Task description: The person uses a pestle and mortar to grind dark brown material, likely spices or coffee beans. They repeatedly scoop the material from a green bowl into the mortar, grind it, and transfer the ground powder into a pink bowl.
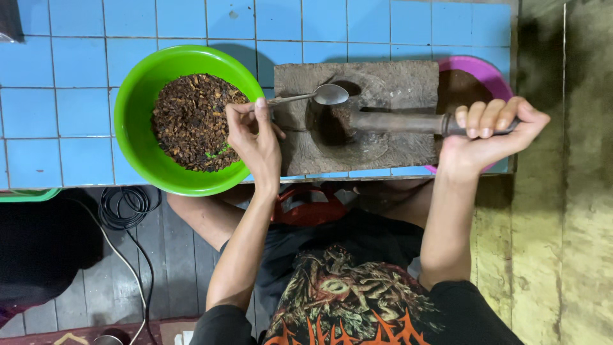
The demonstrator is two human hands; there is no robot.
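Note:
My left hand [255,137] holds a metal spoon [316,96] by its handle, its bowl hovering over the hollow of a grey stone mortar block [396,80]. My right hand [495,128] grips the handle of a long dark pestle [396,122], whose head rests in the mortar's hollow on some dark ground matter. A bright green bowl [137,105] full of brown dried bits [191,121] stands just left of the mortar, beside my left hand.
A purple bowl [488,70] with dark contents sits behind the mortar at the right. All stand on a blue tiled counter [64,96]. Black cables [124,207] lie on the dark floor below. A yellowish wooden wall [568,191] is at the right.

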